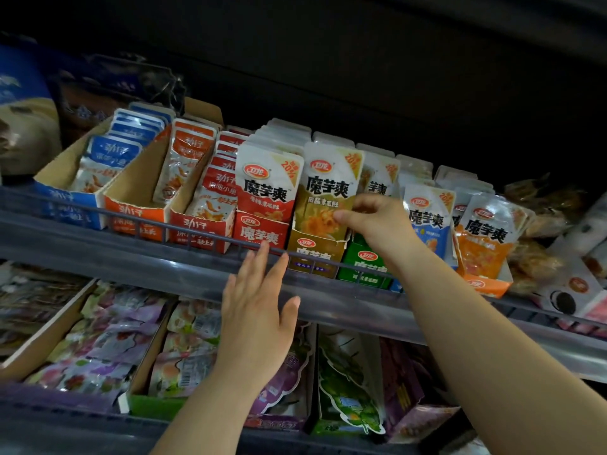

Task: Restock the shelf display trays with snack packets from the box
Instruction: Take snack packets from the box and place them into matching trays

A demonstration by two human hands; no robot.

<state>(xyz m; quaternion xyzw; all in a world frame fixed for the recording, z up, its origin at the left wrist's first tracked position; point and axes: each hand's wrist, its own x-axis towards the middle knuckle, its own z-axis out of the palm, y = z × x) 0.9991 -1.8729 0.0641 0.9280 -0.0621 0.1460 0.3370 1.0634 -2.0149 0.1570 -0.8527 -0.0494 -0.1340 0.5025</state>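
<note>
A row of cardboard display trays stands on the upper shelf, each packed with upright snack packets. My right hand (374, 221) reaches over the green tray (363, 267), and its thumb and fingers pinch the front brown-and-white packet (325, 195) in the brown tray (312, 254). My left hand (259, 303) hovers with straight fingers just in front of the shelf's wire rail (197, 233), holding nothing. A red tray (259, 233) of red packets sits left of the brown one. No supply box is visible.
Blue (65, 205) and orange (134, 218) trays of fish snacks fill the shelf's left end; blue and orange (486, 284) trays stand at the right. Loose bags lie at the far right. The lower shelf (98, 339) holds trays of purple and green packets.
</note>
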